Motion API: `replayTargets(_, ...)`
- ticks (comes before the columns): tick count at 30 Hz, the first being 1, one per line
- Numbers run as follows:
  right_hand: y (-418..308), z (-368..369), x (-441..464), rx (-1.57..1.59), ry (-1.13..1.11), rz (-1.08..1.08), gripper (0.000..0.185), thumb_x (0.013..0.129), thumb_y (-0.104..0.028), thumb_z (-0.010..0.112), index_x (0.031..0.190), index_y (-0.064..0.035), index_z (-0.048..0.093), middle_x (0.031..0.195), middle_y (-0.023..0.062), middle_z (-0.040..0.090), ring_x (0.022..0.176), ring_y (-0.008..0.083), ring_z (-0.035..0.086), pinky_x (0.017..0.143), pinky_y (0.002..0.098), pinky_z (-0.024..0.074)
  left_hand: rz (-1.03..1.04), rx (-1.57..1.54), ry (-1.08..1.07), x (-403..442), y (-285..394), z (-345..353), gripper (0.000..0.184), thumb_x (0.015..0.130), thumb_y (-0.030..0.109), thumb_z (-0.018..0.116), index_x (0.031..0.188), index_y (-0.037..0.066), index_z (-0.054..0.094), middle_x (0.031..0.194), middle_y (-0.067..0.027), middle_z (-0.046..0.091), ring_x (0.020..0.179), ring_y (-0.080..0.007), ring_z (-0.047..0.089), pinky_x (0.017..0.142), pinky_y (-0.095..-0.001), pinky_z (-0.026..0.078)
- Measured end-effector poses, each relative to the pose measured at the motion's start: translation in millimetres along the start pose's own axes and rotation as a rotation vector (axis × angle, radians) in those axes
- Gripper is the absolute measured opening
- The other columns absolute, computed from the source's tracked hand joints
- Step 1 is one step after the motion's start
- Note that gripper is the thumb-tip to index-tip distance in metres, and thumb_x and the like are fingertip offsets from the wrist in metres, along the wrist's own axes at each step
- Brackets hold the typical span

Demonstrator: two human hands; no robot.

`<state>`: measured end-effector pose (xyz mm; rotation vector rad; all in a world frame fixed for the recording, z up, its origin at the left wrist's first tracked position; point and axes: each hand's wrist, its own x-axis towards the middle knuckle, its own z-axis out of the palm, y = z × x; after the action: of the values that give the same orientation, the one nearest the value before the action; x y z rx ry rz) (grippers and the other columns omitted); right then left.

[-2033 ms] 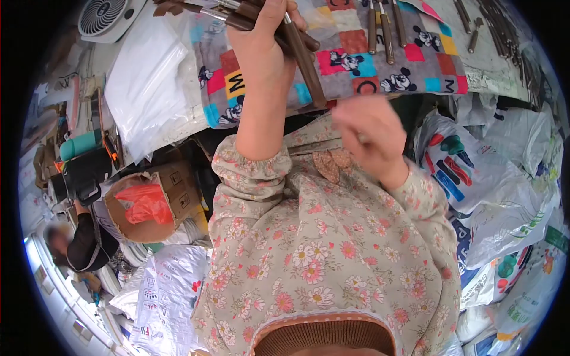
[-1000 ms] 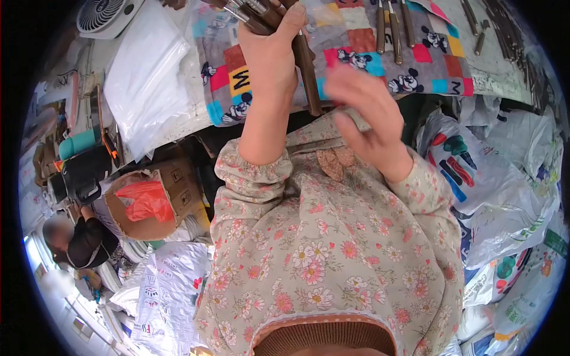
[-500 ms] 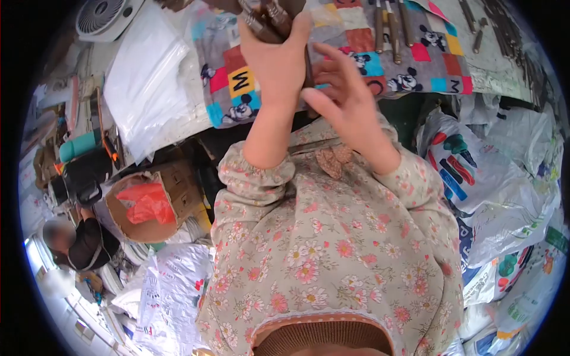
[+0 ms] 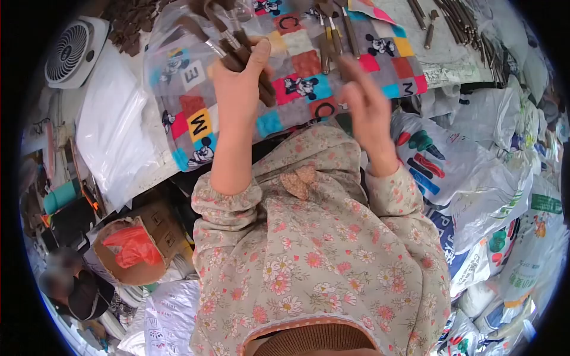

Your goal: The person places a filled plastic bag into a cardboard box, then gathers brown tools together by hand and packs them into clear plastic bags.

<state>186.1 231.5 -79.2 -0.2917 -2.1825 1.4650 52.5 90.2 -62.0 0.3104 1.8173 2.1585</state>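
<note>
Several brushes [image 4: 238, 51], L fingers [image 4: 259, 56] curled rnd 'em.

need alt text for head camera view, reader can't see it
A person's left hand grips several brown-handled brushes with silver metal collars above a multicoloured checked cloth printed with cartoon mice. The blurred right hand is near similar brushes lying on it. A white square fan sits upper left.

Your right hand [image 4: 371, 113]: blurred, grip unclear. Your brushes [image 4: 240, 54]: handles partly hidden by your left hand [image 4: 238, 86], some heads cut off at top edge.
</note>
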Motion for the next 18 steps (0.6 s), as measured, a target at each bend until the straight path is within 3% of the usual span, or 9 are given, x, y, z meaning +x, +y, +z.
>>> replayTargets(1, 9, -9, 9, -0.08, 0.171, -0.021, 0.037, 0.086, -0.008, 0.048, 0.123, -0.0012, 0.046, 0.077, -0.0003, 0.054, 0.061, 0.0066, 0.045, 0.059, 0.0191, 0.0382, -0.002, -0.002, 0.007, 0, -1, -2, 0.027, 0.079, 0.02, 0.063, 0.092, -0.001, 0.053, 0.067, -0.006, 0.054, 0.058, -0.011, 0.052, 0.049, -0.0232, 0.041)
replayTargets(3, 38, -23, 30, -0.386, 0.335, -0.085, 0.035, 0.083, -0.014, 0.055, 0.117, -0.0063, 0.054, 0.073, 0.0017, 0.055, 0.065, 0.0108, 0.049, 0.063, 0.0227, 0.0403, -0.285, -0.384, -0.372, -1, -3, -9, 0.026, 0.084, 0.019, 0.055, 0.099, -0.002, 0.052, 0.075, -0.0096, 0.057, 0.058, -0.0139, 0.05, 0.052, -0.0253, 0.042)
replayTargets(4, 48, -26, 38, -0.374, 0.325, -0.083, 0.035, 0.083, -0.014, 0.055, 0.117, -0.0063, 0.054, 0.073, 0.0017, 0.055, 0.065, 0.0108, 0.049, 0.063, 0.0227, 0.0403, -0.288, -0.426, -0.397, -3, -7, -9, 0.033, 0.085, 0.018, 0.052, 0.11, -0.003, 0.047, 0.086, -0.0118, 0.057, 0.067, -0.0143, 0.051, 0.056, -0.027, 0.043)
replayTargets(6, 61, -28, 47, -0.981, 0.259, -0.145, 0.032, 0.079, -0.02, 0.06, 0.11, -0.0115, 0.06, 0.078, 0.0055, 0.056, 0.077, 0.0185, 0.051, 0.073, 0.0282, 0.0407, -0.292, -0.507, -0.398, -7, -10, -7, 0.034, 0.084, 0.018, 0.053, 0.111, -0.002, 0.047, 0.085, -0.0107, 0.057, 0.066, -0.0141, 0.052, 0.058, -0.0267, 0.044)
replayTargets(9, 65, -21, 51, -1.015, 0.365, -0.275, 0.031, 0.077, -0.024, 0.062, 0.106, -0.0132, 0.062, 0.088, 0.0072, 0.057, 0.087, 0.0243, 0.049, 0.078, 0.0323, 0.0386, -0.288, -0.641, -0.476, -5, -16, -11, 0.042, 0.083, 0.014, 0.055, 0.119, 0.0, 0.04, 0.093, -0.01, 0.057, 0.071, -0.0143, 0.054, 0.065, -0.0274, 0.047)
replayTargets(11, 55, -14, 51, -0.973, 0.373, -0.226, 0.029, 0.076, -0.021, 0.064, 0.104, -0.013, 0.063, 0.095, 0.007, 0.055, 0.091, 0.0231, 0.048, 0.081, 0.0302, 0.0374, -0.245, -0.584, -0.45, -6, -19, -8, 0.044, 0.082, 0.011, 0.056, 0.121, 0.001, 0.039, 0.092, -0.0087, 0.057, 0.073, -0.0146, 0.054, 0.066, -0.0277, 0.047)
replayTargets(13, 35, -1, 52, -0.592, 0.377, -0.372, 0.027, 0.075, -0.015, 0.065, 0.103, -0.0118, 0.063, 0.092, 0.0049, 0.056, 0.087, 0.0168, 0.05, 0.074, 0.0267, 0.0399, -0.241, -0.513, -0.418, -7, -20, -2, 0.042, 0.08, 0.01, 0.059, 0.117, 0.002, 0.042, 0.09, -0.0068, 0.058, 0.073, -0.0142, 0.055, 0.067, -0.0269, 0.047)
replayTargets(15, 10, 18, 47, -0.27, 0.243, -0.242, 0.027, 0.075, -0.01, 0.065, 0.102, -0.0088, 0.062, 0.087, 0.002, 0.056, 0.077, 0.011, 0.052, 0.068, 0.0223, 0.0416, -0.011, 0.056, -0.217, -12, -20, 8, 0.039, 0.076, 0.01, 0.064, 0.109, 0.003, 0.044, 0.087, -0.0057, 0.058, 0.072, -0.0131, 0.056, 0.066, -0.0264, 0.046)
replayTargets(18, -2, 38, 46, 0.049, -0.038, -0.127, 0.024, 0.077, -0.009, 0.064, 0.1, -0.0048, 0.061, 0.084, 0.0005, 0.057, 0.07, 0.0077, 0.053, 0.063, 0.0192, 0.0421, 0.161, 0.175, -0.141, -12, -33, 18, 0.038, 0.072, 0.009, 0.066, 0.103, 0.004, 0.044, 0.084, -0.0059, 0.059, 0.073, -0.0124, 0.056, 0.066, -0.0272, 0.045)
